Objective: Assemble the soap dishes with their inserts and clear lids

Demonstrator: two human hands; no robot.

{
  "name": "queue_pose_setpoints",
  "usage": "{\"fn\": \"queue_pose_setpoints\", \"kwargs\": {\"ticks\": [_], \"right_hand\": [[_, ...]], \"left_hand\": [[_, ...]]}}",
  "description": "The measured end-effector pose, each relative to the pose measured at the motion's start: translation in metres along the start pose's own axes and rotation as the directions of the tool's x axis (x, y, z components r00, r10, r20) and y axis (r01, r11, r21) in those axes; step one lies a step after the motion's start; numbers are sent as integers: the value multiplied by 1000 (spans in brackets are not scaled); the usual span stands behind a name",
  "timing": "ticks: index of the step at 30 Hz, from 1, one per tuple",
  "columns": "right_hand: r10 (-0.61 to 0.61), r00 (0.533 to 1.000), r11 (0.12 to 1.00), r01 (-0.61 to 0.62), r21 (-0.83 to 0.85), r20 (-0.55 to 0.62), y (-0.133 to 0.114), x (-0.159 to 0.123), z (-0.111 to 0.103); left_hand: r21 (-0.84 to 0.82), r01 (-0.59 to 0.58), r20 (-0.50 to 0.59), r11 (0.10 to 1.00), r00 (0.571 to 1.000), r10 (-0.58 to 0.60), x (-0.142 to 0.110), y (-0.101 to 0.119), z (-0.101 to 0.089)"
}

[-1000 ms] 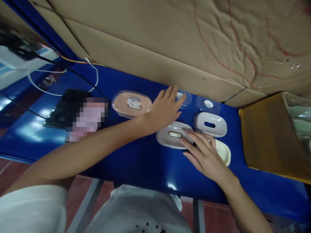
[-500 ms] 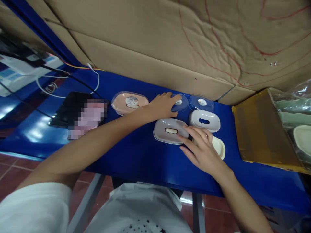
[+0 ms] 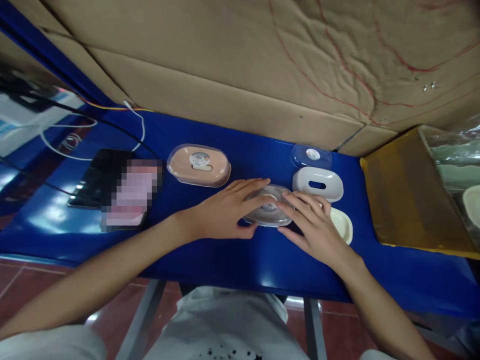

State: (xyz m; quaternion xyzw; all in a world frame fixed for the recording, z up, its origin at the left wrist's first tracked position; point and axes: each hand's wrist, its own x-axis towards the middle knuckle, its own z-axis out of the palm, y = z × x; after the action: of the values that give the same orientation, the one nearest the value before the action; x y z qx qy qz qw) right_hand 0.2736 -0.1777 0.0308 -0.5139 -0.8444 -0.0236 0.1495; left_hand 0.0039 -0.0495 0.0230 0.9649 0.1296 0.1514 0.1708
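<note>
My left hand [image 3: 225, 212] lies over a clear plastic lid [image 3: 270, 216] with a round sticker, fingers on top and thumb at its near edge, holding it down on the grey soap dish beneath. The fingers of my right hand [image 3: 315, 227] are stretched flat, their tips touching the right end of that lid and dish. Part of a cream dish [image 3: 343, 225] shows from under my right hand. Behind it sit a white slotted tray [image 3: 318, 184] and a second clear lid [image 3: 311, 155].
A closed pink soap box [image 3: 198, 166] stands to the left on the blue table [image 3: 232, 260]. A dark phone [image 3: 108, 180] and cables [image 3: 75, 145] lie at far left. A yellow-brown carton [image 3: 408, 195] holding more dishes is at right. Cardboard [image 3: 262, 75] lines the back.
My left hand took the clear lid from the back row and brought it forward onto the grey dish. My right hand stayed at the dish's right end.
</note>
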Motion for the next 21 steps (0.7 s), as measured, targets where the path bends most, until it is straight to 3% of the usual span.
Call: {"fn": "queue_pose_setpoints", "kwargs": {"ticks": [7, 17, 21], "right_hand": [[-11, 1000, 1000, 10, 17, 10, 6, 0, 0], [-1, 999, 996, 6, 89, -53, 13, -3, -3], [-3, 999, 990, 9, 140, -46, 13, -3, -5]], "left_hand": [[-41, -47, -54, 998, 998, 44, 1, -3, 6], [-62, 21, -116, 998, 993, -28, -8, -5, 9], [-72, -19, -171, 997, 985, 6, -8, -3, 9]]}}
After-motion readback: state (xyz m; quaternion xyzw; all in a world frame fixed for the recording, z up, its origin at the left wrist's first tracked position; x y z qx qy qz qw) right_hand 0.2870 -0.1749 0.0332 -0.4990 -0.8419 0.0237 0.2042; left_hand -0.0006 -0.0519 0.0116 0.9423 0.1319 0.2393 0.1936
